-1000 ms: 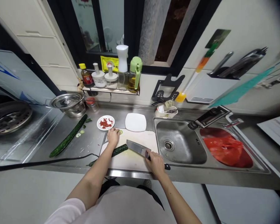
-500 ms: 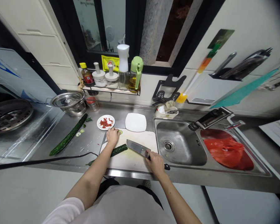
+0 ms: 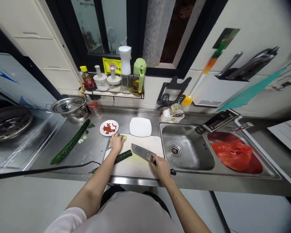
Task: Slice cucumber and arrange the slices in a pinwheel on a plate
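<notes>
1. Your right hand (image 3: 161, 166) grips the cleaver (image 3: 142, 151); your left hand (image 3: 116, 143) touches a cucumber slice (image 3: 124, 138), pinch unclear.
2. Nearer your left, the cucumber (image 3: 124, 156) slants across the board (image 3: 140, 169), cut end facing the cleaver.

A kitchen, with a steel sink (image 3: 188, 149), lidded pot (image 3: 74, 115), seasoning rack (image 3: 113, 94) and cutting board (image 3: 140, 165)

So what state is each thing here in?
Cleaver: gripped in the right hand
Cucumber piece: cut, at the left hand
Shorter cucumber: cut
Long cucumber: unsliced
Small plate: holding red pieces
Steel pot: covered
Red-topped jar: closed
Sauce bottle: capped
Red bag: crumpled
</notes>
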### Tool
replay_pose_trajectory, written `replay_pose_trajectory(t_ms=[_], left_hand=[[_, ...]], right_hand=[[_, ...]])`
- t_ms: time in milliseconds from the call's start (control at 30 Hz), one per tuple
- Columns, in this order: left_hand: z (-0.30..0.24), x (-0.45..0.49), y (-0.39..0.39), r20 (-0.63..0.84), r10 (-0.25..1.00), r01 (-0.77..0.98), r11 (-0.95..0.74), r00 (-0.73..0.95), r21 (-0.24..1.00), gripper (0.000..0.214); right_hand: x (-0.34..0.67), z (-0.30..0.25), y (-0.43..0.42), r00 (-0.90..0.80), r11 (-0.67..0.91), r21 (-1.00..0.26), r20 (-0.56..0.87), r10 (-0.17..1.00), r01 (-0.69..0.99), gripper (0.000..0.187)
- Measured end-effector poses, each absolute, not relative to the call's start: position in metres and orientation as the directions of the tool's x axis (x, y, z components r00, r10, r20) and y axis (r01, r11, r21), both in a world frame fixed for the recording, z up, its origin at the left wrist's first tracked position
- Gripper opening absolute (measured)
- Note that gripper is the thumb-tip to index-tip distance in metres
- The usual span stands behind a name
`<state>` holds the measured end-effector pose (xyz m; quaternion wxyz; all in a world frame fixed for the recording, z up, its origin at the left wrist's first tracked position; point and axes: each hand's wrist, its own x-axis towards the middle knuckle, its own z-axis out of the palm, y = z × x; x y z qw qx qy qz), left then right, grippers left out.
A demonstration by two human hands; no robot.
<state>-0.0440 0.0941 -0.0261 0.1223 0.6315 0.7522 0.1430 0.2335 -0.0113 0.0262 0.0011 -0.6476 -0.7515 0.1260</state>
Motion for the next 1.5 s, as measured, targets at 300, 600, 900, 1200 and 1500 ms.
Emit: replay_pose_trajectory(t_ms=[300,600,900,1200,1500], left_hand=[[-0.015,-0.042,0.073,0.015,0.945,0.825,0.277,-0.327,0.492,0.034],[-0.015,-0.037,0.013,0.019,0.991,0.822,0.096,-0.129,0.561,0.026],[-0.014,-0.035,-0.002,0.075,0.997,0.816,-0.047,0.005,0.577,0.025],[-0.023,-0.031,-0.001,0.135,0.983,0.784,-0.180,0.124,0.594,0.027],[-0.029,-0.027,0.000,0.093,0.988,0.813,-0.152,0.120,0.562,0.028]], right_hand=[[0.231,0.025,-0.014,0.002,-0.063,-0.248,-0.236,0.972,0.967,0.032],[0.219,0.025,-0.013,0.008,-0.082,-0.275,-0.259,0.966,0.958,0.038],[0.202,0.027,-0.016,-0.044,-0.050,-0.310,-0.289,0.956,0.949,0.037],[0.172,0.040,-0.014,-0.165,0.027,-0.360,-0.357,0.919,0.932,0.036],[0.152,0.048,-0.012,-0.217,0.081,-0.333,-0.395,0.892,0.939,0.031]])
